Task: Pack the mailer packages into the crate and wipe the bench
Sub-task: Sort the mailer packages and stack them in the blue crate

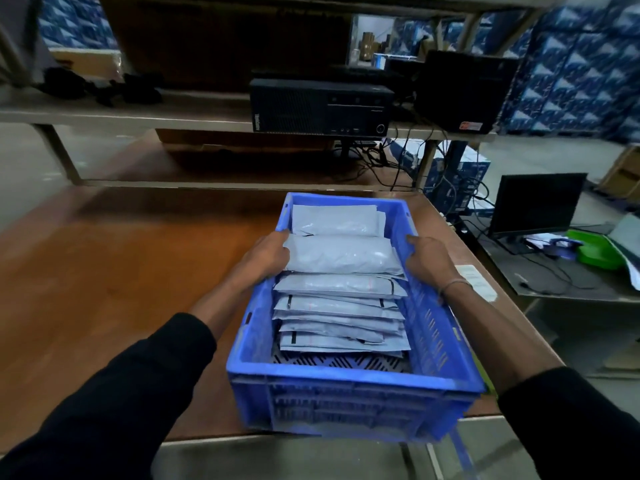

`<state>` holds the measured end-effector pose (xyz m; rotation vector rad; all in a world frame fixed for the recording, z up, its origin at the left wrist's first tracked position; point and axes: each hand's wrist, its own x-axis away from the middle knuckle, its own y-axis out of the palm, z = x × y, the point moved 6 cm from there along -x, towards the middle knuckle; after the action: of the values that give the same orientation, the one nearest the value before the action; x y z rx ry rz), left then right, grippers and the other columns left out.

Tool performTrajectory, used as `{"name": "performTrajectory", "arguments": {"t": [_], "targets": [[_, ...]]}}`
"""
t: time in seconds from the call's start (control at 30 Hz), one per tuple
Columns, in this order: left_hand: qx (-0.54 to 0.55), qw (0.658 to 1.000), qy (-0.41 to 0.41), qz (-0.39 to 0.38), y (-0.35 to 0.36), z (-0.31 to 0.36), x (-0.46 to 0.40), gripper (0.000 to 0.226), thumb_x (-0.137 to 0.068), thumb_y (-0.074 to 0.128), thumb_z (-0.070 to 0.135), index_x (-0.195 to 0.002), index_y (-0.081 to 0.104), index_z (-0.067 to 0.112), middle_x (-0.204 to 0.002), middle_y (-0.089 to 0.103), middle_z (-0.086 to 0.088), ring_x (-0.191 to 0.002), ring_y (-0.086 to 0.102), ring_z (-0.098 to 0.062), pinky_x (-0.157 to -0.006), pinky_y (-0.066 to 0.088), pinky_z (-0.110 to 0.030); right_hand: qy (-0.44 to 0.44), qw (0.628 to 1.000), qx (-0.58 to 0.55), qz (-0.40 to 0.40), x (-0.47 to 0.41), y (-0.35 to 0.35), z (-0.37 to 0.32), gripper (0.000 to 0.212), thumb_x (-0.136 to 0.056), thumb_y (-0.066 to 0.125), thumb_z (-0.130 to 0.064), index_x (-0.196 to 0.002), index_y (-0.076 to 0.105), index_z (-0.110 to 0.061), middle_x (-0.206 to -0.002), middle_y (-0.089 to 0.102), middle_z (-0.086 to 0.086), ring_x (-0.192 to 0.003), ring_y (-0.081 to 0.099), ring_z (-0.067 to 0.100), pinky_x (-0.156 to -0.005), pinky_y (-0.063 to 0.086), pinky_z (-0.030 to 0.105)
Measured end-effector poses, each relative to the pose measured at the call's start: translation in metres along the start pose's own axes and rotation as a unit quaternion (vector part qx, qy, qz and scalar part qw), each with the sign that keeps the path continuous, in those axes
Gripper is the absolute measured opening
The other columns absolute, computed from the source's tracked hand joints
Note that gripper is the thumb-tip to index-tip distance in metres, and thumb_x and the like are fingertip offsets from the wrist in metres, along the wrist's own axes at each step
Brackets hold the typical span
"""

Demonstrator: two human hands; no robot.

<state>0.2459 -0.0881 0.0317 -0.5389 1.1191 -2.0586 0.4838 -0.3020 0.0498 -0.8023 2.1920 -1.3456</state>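
A person wearing dark sleeves is standing at a brown table (104, 271), with a blue plastic crate (353, 382) sitting in the lower centre of the frame. The crate's near end is hanging past the table's front edge. Inside it, grey mailer packages (341, 306) are lying overlapped in a row running away from the viewer.

The left hand (266, 252) is closed around the crate's left rim, its fingers touching the plumpest package. The right hand (427, 258) is gripping the right rim, thumb inside. Both are holding the crate about midway along its sides.

Risks, as a judgement: because the crate is overhanging the edge, pulling it nearer could tip it toward the person. The smooth packages are lying loosely and could slide or spill if the crate is tilting. A white paper label (476, 282) is lying on the table just right of the crate and could be swept off.

Around the scene: a black desktop computer (320, 109) is sitting on a shelf in the upper centre, with tangled cables (391, 161) hanging below it. A dark monitor (536, 200) and a green object (594, 249) are resting on a lower side table at right. The table to the left is lying bare, so little seems to be obstructing wiping except the crate itself.
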Motion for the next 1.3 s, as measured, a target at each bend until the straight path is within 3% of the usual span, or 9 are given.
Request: {"name": "performTrajectory", "arguments": {"t": [0.2,0.47,0.67,0.8,0.93,1.0,1.07,1.23,1.3], "targets": [[0.011,0.999,0.048,0.009,-0.022,0.006,0.052,0.047,-0.099,0.039,0.009,-0.145,0.048,0.013,-0.137,0.058,-0.021,-0.102,0.063,-0.041,-0.077,0.05,-0.04,0.034,0.999,-0.024,0.027,0.068,-0.017,-0.006,0.055,-0.093,0.052,-0.005,-0.148,0.046,-0.006,-0.146,0.052,0.021,-0.133,0.051,0.035,-0.108,0.037,0.03],[0.026,0.992,0.118,0.017,-0.035,0.054,0.119,0.036,-0.097,0.042,0.001,-0.128,0.06,0.002,-0.127,0.061,-0.025,-0.112,0.06,-0.043,-0.081,0.043,-0.037,0.087,0.992,-0.037,0.083,0.169,-0.068,0.014,0.051,-0.095,0.051,-0.004,-0.146,0.049,-0.005,-0.146,0.052,0.021,-0.133,0.05,0.036,-0.11,0.036,0.034],[0.033,0.981,0.187,-0.033,-0.008,0.122,0.146,0.025,-0.092,0.043,0.002,-0.107,0.063,0.003,-0.104,0.063,-0.022,-0.1,0.061,-0.041,-0.07,0.037,-0.034,0.148,0.979,-0.044,0.129,0.237,-0.114,0.067,0.056,-0.092,0.052,-0.002,-0.147,0.048,-0.007,-0.145,0.053,0.022,-0.133,0.051,0.036,-0.111,0.038,0.036],[0.058,0.966,0.242,-0.066,0.024,0.175,0.162,0.036,-0.082,0.041,0.017,-0.106,0.065,0.002,-0.1,0.068,-0.025,-0.092,0.066,-0.041,-0.077,0.053,-0.045,0.182,0.97,-0.027,0.159,0.276,-0.145,0.115,0.056,-0.091,0.049,0.0,-0.147,0.049,-0.007,-0.145,0.053,0.021,-0.136,0.048,0.036,-0.11,0.036,0.033],[0.058,0.947,0.296,-0.11,0.08,0.247,0.175,0.04,-0.077,0.038,0.023,-0.101,0.062,0.002,-0.093,0.067,-0.027,-0.086,0.066,-0.042,-0.074,0.053,-0.048,0.244,0.951,-0.025,0.19,0.323,-0.18,0.185,0.058,-0.091,0.047,0.0,-0.148,0.048,-0.009,-0.147,0.052,0.018,-0.136,0.047,0.035,-0.111,0.037,0.033],[0.057,0.938,0.319,-0.123,0.11,0.288,0.188,0.037,-0.083,0.042,0.022,-0.106,0.061,0.0,-0.097,0.064,-0.025,-0.091,0.064,-0.041,-0.078,0.05,-0.048,0.269,0.941,-0.022,0.205,0.348,-0.196,0.223,0.058,-0.091,0.048,0.0,-0.148,0.048,-0.009,-0.147,0.052,0.019,-0.136,0.048,0.036,-0.111,0.037,0.033],[0.066,0.931,0.336,-0.126,0.139,0.326,0.204,0.031,-0.096,0.047,0.008,-0.122,0.059,-0.004,-0.107,0.062,-0.024,-0.099,0.061,-0.035,-0.084,0.046,-0.043,0.289,0.932,-0.014,0.22,0.372,-0.211,0.258,0.058,-0.09,0.049,-0.001,-0.148,0.048,-0.009,-0.146,0.052,0.02,-0.135,0.048,0.037,-0.109,0.038,0.033],[0.067,0.911,0.375,-0.16,0.216,0.409,0.234,0.046,-0.096,0.045,0.003,-0.141,0.055,0.005,-0.133,0.063,-0.026,-0.121,0.061,-0.04,-0.099,0.049,-0.045,0.338,0.906,-0.019,0.253,0.425,-0.236,0.336,0.056,-0.09,0.049,0.0,-0.146,0.05,-0.008,-0.142,0.054,0.025,-0.129,0.052,0.041,-0.105,0.041,0.035],[0.058,0.904,0.384,-0.177,0.245,0.434,0.244,0.045,-0.096,0.045,0.003,-0.14,0.054,0.004,-0.133,0.062,-0.027,-0.122,0.06,-0.042,-0.098,0.048,-0.045,0.359,0.894,-0.024,0.265,0.442,-0.242,0.366,0.056,-0.091,0.048,0.0,-0.146,0.05,-0.01,-0.141,0.055,0.025,-0.127,0.053,0.041,-0.104,0.043,0.035]]}}
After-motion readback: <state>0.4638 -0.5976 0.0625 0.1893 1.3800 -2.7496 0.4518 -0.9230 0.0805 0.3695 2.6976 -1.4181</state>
